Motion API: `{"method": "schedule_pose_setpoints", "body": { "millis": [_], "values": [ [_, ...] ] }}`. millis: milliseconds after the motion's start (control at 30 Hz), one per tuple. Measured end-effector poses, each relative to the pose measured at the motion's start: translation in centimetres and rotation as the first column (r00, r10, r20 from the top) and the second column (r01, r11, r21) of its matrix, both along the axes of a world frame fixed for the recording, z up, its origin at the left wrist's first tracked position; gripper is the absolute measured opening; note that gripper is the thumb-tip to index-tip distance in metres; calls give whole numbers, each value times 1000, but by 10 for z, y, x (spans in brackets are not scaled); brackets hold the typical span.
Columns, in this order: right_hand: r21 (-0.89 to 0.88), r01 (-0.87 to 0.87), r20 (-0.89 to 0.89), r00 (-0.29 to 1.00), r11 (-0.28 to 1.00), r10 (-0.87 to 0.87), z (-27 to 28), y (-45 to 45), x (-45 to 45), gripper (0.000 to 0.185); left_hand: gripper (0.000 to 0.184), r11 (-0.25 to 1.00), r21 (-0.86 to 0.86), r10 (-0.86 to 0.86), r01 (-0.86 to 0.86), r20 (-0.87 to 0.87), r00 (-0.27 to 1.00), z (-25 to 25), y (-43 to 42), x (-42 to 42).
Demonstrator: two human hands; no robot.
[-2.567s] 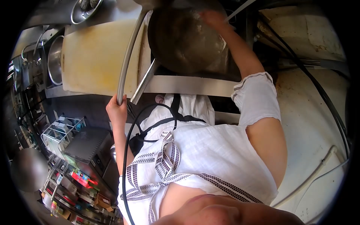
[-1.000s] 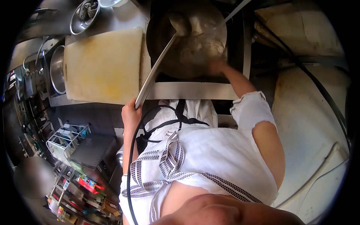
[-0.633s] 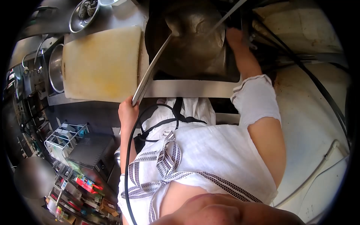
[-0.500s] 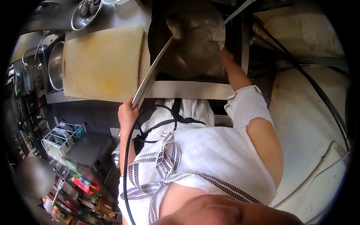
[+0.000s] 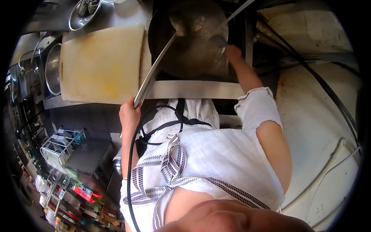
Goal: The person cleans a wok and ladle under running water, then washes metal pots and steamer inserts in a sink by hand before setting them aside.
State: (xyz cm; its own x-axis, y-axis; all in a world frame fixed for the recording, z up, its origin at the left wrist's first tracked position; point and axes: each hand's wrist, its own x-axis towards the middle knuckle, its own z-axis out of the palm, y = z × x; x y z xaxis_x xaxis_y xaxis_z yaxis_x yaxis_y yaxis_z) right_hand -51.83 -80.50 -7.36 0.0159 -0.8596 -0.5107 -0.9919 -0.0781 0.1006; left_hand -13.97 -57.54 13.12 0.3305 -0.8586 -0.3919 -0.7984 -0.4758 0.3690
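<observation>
My left hand (image 5: 130, 110) is closed round the long metal handle of what looks like a ladle (image 5: 157, 64). Its rounded end reaches down into a large dark wok (image 5: 170, 66), which holds murky liquid. At the wok's right side my right hand (image 5: 233, 53) is bent over the rim, fingers curled. Just beyond those fingers, inside the wok, is a blurred dark grey piece (image 5: 219, 41); its kind is not clear. From the upper right, a thin metal spout or bar (image 5: 239, 11) points into the wok.
Left of the wok lies a stained cutting board (image 5: 101, 63), with a metal bowl (image 5: 54, 69) beyond it. Another bowl (image 5: 73, 25) stands at the back. A steel edge (image 5: 193, 89) runs in front of me. A black cable (image 5: 133, 162) hangs by my left arm.
My right hand has shifted slightly, and a dark grey piece now shows by its fingers where a pale patch was. My left hand keeps its grip. The whole view has moved a little.
</observation>
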Motion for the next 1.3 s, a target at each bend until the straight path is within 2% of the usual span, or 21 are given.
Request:
{"method": "schedule_pose_setpoints", "body": {
  "millis": [67, 133, 167, 200, 233, 267, 333, 367, 433, 467, 533, 633, 733, 867, 933, 967, 1033, 1133, 1200, 1267, 1300],
  "values": [
    [-2, 91, 124, 988, 996, -90, -92, 38, -7, 27, 17, 1000, -6, -6, 7, 7, 1000, -3, 0, 1],
    [-56, -598, 257, 765, 799, 590, -87, 59, 6, 31, 17, 1000, -21, -11, 11, 7, 1000, -1, -3, 2],
    [-52, -600, 261, 763, 798, 591, -75, 63, 11, 31, 17, 999, -35, -25, 25, 8, 1000, 1, -4, 2],
    [262, -271, 386, 909, 926, 157, -31, 58, 26, 35, 17, 999, -28, -26, 26, 10, 1000, 2, -4, 4],
    [572, 63, 349, 884, 818, -312, 1, 49, 37, 40, 18, 999, -24, -30, 31, 8, 1000, 3, -6, 6],
    [570, 59, 352, 883, 820, -309, 8, 42, 38, 40, 18, 999, -22, -31, 31, 7, 999, 3, -8, 7],
    [492, 213, 618, 597, 844, -511, 19, 40, 35, 44, 19, 1000, -4, -6, 6, -4, 1000, 3, -9, 9],
    [490, 212, 618, 600, 846, -508, 25, 38, 34, 44, 19, 1000, 5, 17, -16, -17, 1000, 3, -9, 10],
    [412, 285, 780, 380, 865, -497, 39, 35, 34, 42, 20, 999, -2, 33, -33, -35, 999, 3, -10, 11],
    [406, 286, 782, 383, 868, -492, 38, 37, 31, 42, 20, 999, -4, 47, -48, -51, 998, 3, -10, 11],
    [116, 341, 622, 707, 933, -336, 39, 42, 26, 39, 20, 999, 10, 52, -51, -54, 997, 5, -7, 12],
    [10, 163, 592, 794, 987, -137, 50, 40, 29, 40, 18, 997, 8, 71, -71, -7, 997, 7, -3, 14],
    [-145, 181, 576, 815, 973, -66, 37, 45, 28, 38, 17, 997, -12, 70, -72, -91, 993, -1, 0, 17],
    [71, 104, 390, 912, 992, -124, 47, 46, 20, 34, 16, 998, -35, 46, -48, -36, 998, 1, 4, 18],
    [-180, 83, 710, 701, 980, 71, 54, 47, 27, 35, 16, 998, -20, 63, -65, -58, 996, 0, 5, 18],
    [-181, 81, 710, 700, 980, 73, 60, 46, 28, 35, 16, 998, 2, 68, -68, -80, 994, -1, 6, 18],
    [467, 121, 856, 185, 876, -482, 144, 36, 71, 43, 16, 996, -23, 81, -84, -95, 992, -3, 7, 18],
    [487, 87, 867, 78, 869, -493, 181, 28, 108, 46, 16, 998, -41, 41, -43, -71, 997, -1, 6, 17],
    [150, 7, 968, 202, 989, -148, 200, 17, 148, 44, 16, 998, -52, 24, -28, -62, 998, 0, 5, 14],
    [-207, -85, 971, 106, 975, 215, 184, -7, 200, 43, 15, 998, -59, -33, 31, -33, 999, -2, 5, 13],
    [-204, -151, 952, 200, 967, 232, 190, -18, 227, 42, 15, 996, -67, -53, 50, -32, 998, 2, 3, 10]
  ]
}}
